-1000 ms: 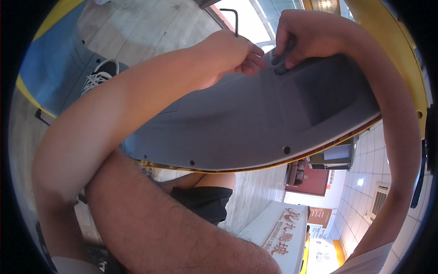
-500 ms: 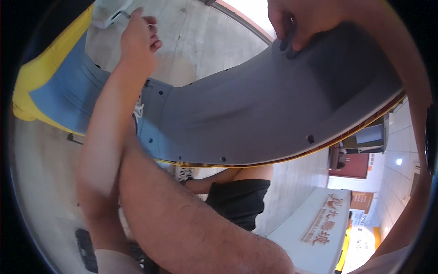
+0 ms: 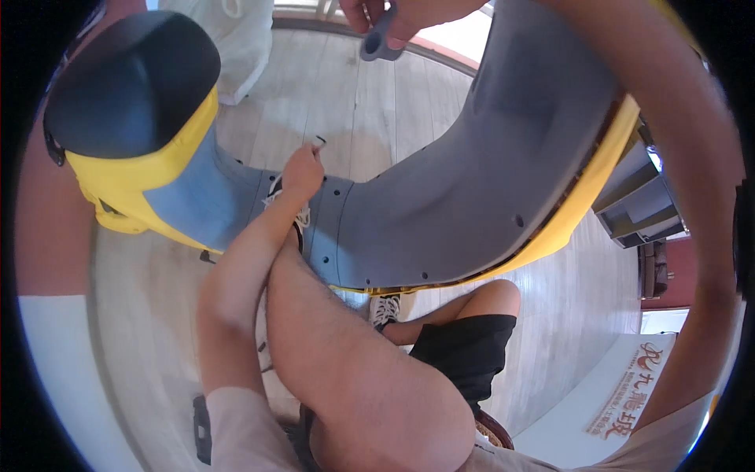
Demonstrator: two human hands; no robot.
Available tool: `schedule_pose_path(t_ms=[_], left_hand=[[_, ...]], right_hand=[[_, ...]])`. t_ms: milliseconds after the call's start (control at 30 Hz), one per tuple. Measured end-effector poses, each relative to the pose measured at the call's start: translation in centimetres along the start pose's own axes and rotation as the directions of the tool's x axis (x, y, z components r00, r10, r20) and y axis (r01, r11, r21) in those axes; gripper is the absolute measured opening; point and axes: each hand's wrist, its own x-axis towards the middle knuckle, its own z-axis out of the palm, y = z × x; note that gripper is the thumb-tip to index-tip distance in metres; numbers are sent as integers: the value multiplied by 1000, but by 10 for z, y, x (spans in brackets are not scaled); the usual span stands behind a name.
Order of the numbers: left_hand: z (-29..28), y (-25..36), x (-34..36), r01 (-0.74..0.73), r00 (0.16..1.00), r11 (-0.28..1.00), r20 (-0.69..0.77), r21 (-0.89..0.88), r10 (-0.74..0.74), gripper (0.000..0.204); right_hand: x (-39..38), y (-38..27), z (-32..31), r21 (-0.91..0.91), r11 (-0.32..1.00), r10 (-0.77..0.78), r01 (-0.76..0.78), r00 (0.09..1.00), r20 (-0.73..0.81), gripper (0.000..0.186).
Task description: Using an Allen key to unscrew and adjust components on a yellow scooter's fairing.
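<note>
Gripping: right hand (image 3: pixel 418 14) is pinching grey tubular piece (image 3: pixel 384 49) | left hand (image 3: pixel 302 171) is clasping thin tool (image 3: pixel 319 141) | advisable: steady pinch, tool pointing clear of grey panel (image 3: pixel 464 193)

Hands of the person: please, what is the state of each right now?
Left hand: closed, holding a thin tool, mostly hidden.
Right hand: closed, holding a grey hollow part.

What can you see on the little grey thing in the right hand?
The grey piece looks like smooth, dull plastic. Its rounded lower end has a dark round opening. The fingers of the right hand grip it near the top of the view, over the floor and apart from the big grey panel. The hand covers part, so its full shape stays hidden.
</note>
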Motion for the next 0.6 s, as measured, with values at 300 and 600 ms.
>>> schedule_pose_path(t_ms=[300,600], left_hand=[[85,-120,11,-411,907,714,335,567,256,26],[91,-92,7,-522,853,709,291,474,434,16]], right_hand=[[-74,-51,92,-248,966,-260,78,272,-926,23],[-144,-126,146,338,936,208,104,611,-764,39]])
